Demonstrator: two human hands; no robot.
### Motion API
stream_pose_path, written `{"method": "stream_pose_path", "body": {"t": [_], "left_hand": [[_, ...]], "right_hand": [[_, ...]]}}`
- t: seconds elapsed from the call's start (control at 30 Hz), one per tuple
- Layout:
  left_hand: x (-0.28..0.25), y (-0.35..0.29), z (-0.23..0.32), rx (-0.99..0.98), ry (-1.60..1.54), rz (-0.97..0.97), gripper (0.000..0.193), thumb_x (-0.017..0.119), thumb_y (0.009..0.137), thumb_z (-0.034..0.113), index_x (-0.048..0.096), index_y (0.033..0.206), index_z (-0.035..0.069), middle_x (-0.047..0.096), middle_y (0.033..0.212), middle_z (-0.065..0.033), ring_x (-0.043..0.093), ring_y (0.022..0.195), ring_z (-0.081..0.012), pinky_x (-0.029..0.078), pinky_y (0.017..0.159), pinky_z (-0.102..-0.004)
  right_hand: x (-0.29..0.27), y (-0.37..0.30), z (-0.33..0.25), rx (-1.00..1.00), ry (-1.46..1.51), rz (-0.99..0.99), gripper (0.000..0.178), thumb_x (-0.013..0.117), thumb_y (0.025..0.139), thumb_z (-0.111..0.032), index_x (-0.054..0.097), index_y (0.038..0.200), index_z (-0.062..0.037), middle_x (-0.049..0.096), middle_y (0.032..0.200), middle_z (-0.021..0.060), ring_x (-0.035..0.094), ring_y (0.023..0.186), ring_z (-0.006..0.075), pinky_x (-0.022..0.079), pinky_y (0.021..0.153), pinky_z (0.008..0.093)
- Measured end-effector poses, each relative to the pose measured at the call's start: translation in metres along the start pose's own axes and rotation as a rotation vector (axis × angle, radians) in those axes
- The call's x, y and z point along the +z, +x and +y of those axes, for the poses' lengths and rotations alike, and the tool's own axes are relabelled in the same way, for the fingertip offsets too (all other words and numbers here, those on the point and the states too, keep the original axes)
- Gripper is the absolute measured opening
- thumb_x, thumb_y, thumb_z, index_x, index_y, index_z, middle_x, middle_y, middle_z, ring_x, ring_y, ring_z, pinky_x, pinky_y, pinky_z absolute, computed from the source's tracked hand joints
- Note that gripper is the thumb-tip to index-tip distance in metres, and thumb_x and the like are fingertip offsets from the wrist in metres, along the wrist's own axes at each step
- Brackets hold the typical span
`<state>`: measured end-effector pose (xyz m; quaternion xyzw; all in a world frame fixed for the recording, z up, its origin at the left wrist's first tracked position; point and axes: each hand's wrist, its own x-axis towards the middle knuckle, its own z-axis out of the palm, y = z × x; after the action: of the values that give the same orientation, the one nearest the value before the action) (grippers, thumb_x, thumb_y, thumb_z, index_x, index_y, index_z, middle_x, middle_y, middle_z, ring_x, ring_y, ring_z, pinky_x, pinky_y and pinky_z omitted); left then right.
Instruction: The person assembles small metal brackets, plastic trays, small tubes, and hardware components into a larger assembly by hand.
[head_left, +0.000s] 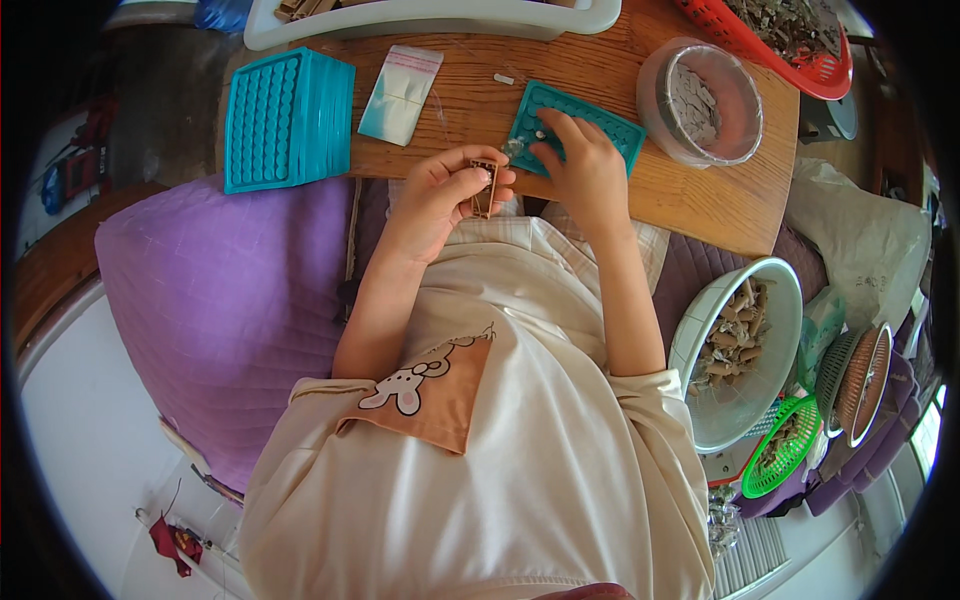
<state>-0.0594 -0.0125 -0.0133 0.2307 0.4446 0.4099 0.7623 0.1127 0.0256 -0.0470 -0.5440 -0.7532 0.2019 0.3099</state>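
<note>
In front of my body, my left hand (440,195) is closed around a small brown rectangular card piece (484,188), with the thumb lying across its face. The piece has dark markings along its upper part; its exact kind is hard to make out. My right hand (588,165) is over a teal tray (625,140) with rows of round dimples. Its thumb and forefinger are apart, with a tiny pale object (540,135) between them on the tray. A small clear, shiny bit (513,147) sits at the tray's left edge, close to my left fingers.
A stack of teal trays (290,120) and a packet of clear bags (402,95) stand left on the wooden table (720,205). At right is a tub (658,110) of grey pieces, beside a red basket (825,75). A pale basin (690,345) of brown pieces stands below the table's right edge.
</note>
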Motion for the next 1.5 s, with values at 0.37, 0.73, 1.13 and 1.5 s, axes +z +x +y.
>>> {"method": "stream_pose_path", "body": {"t": [0.37,0.73,1.13,1.5], "left_hand": [[0.005,-0.013,0.003,-0.002,0.144,-0.057,0.037,0.060,0.077,0.014,0.048,0.108,-0.002,0.058,0.094,-0.0116,0.058,0.081,-0.0159,0.048,0.068,-0.0250],[0.027,-0.022,0.012,0.099,0.167,-0.060,0.042,0.065,0.072,0.012,0.049,0.108,-0.002,0.058,0.090,-0.0082,0.056,0.076,-0.0113,0.046,0.067,-0.0218],[0.027,-0.028,0.010,0.018,0.533,-0.099,0.030,0.058,0.075,0.004,0.052,0.104,-0.003,0.061,0.082,-0.0065,0.055,0.074,-0.0070,0.044,0.065,-0.0200],[0.017,-0.027,0.035,-0.014,-0.028,-0.280,0.029,0.056,0.077,0.007,0.050,0.105,-0.001,0.058,0.086,-0.0069,0.055,0.074,-0.0108,0.045,0.064,-0.0220]], "right_hand": [[-0.024,0.002,-0.023,0.188,0.375,0.015,0.016,0.059,0.069,-0.002,0.056,0.085,-0.0045,0.059,0.074,0.0071,0.058,0.064,0.0181,0.047,0.054,0.0258],[-0.036,-0.027,-0.063,-0.050,0.429,0.247,0.018,0.062,0.066,0.006,0.055,0.081,-0.0015,0.060,0.077,0.0087,0.060,0.066,0.0191,0.049,0.056,0.0248],[-0.068,-0.012,-0.064,0.144,0.460,-0.337,0.016,0.059,0.063,0.006,0.051,0.075,-0.0001,0.053,0.070,0.0091,0.055,0.064,0.0244,0.045,0.056,0.0309],[-0.067,0.074,-0.060,-0.007,0.573,-0.347,0.026,0.067,0.064,-0.012,0.055,0.085,-0.0009,0.057,0.077,0.0093,0.056,0.066,0.0172,0.045,0.059,0.0277]]}}
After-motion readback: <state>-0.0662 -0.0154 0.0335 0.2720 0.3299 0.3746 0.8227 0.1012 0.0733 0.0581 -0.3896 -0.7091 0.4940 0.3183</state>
